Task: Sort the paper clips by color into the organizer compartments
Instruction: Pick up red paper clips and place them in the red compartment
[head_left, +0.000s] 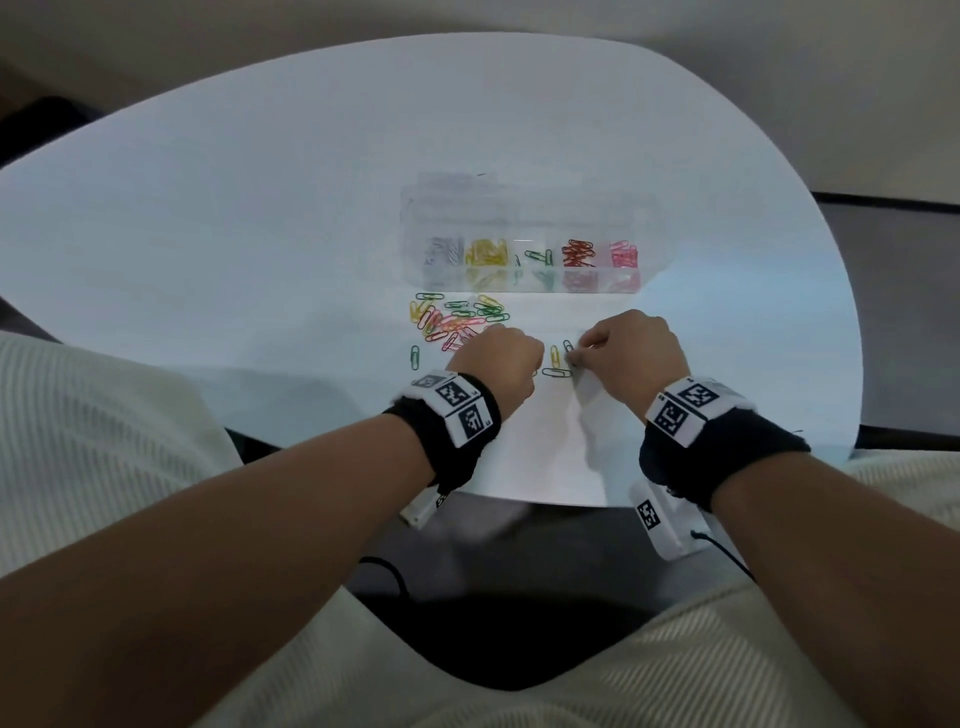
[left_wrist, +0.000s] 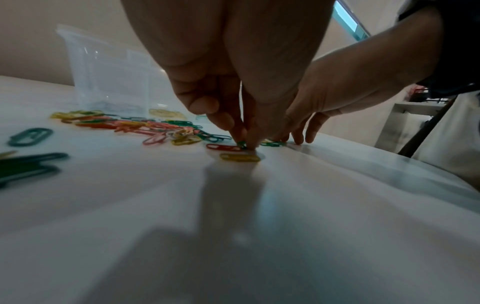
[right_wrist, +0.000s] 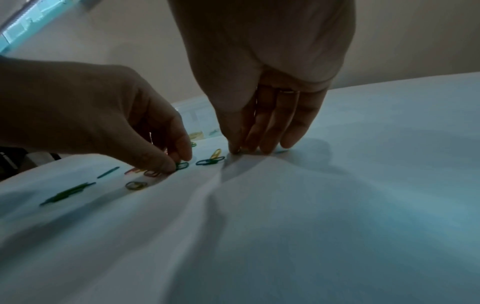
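White table (head_left: 260, 208) under dim walls; my left hand (head_left: 498, 364) pinches a green clip (left_wrist: 242, 144), my right hand (head_left: 631, 353) presses straight fingers down near the organizer (head_left: 524, 280).

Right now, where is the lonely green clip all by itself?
In the head view, the lone green clip lies flat on the table, left of the left hand, just below the mixed pile.

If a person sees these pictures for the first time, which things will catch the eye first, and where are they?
First, the bright heap of mixed paper clips on the white table, just beyond the left hand. Behind it stands the clear organizer, its compartments already holding separate colours. Nearest, both hands work low on the table: the left pinches a green clip, and the right hand has its fingertips down beside scattered clips.
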